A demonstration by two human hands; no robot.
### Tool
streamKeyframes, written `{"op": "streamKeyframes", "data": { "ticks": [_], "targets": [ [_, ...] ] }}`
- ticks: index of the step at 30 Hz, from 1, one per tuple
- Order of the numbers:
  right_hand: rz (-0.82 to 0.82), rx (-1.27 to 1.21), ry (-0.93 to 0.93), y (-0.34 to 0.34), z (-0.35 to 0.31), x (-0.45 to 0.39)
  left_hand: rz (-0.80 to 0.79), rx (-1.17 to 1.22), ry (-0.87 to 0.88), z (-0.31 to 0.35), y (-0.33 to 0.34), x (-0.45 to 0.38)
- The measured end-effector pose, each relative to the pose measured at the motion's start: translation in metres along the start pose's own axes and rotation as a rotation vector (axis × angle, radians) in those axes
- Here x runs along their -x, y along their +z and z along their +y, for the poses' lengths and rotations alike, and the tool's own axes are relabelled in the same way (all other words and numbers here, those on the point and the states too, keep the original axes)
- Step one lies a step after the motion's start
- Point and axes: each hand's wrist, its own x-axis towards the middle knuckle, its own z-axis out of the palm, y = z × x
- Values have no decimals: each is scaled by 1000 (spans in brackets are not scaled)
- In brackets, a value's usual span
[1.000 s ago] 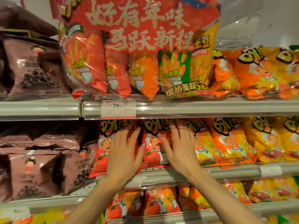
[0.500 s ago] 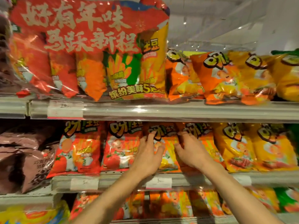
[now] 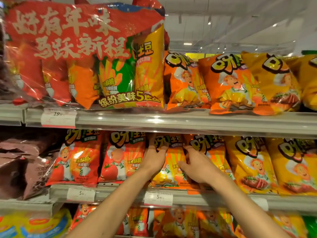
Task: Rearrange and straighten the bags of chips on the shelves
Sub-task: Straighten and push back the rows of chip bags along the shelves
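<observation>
On the middle shelf [image 3: 120,192] stands a row of chip bags: two red tomato bags [image 3: 77,160] at the left, then orange bags, then yellow bags [image 3: 248,165] to the right. An orange chip bag [image 3: 173,159] stands upright between my two hands. My left hand [image 3: 154,158] curls around its left edge near the top. My right hand [image 3: 197,166] holds its right edge, with the fingers tucked into the gap beside the neighbouring orange bag [image 3: 212,152]. Both forearms reach up from below.
The upper shelf [image 3: 171,121] carries a large red multi-pack [image 3: 82,54] and orange and yellow bags [image 3: 228,83] that overhang the rail. Brown bags [image 3: 22,165] fill the left. Price tags [image 3: 158,197] hang on the rail. More bags [image 3: 173,224] stand on the shelf below.
My view has swung right along the shelf. Both hands left the red tomato bags, moved right to the orange bag, and now close around its two edges.
</observation>
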Motion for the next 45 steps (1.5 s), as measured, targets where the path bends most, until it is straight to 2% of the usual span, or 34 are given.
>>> {"op": "streamKeyframes", "data": {
  "ticks": [3,12,22,30,34,38,42,45],
  "targets": [
    [-29,-46,-1,-2,4,3,-25,82,-19,4,-4,-2],
    [-81,-152,94,-17,11,-3,-32,38,37,4,-2,2],
    [-163,-250,64,-12,0,-20,-90,141,47,2,-4,-3],
    [-48,-334,-51,6,16,-7,6,133,176,3,4,-2],
    [-34,-346,-77,7,18,-8,-24,120,241,6,1,3],
    [-34,-326,-72,7,16,-8,-47,52,204,6,-3,-1],
    [-25,-338,-54,7,16,-7,-86,124,131,3,-4,-11],
    [-5,-346,-49,8,16,-7,-220,222,29,2,-6,-16]
  ]
}}
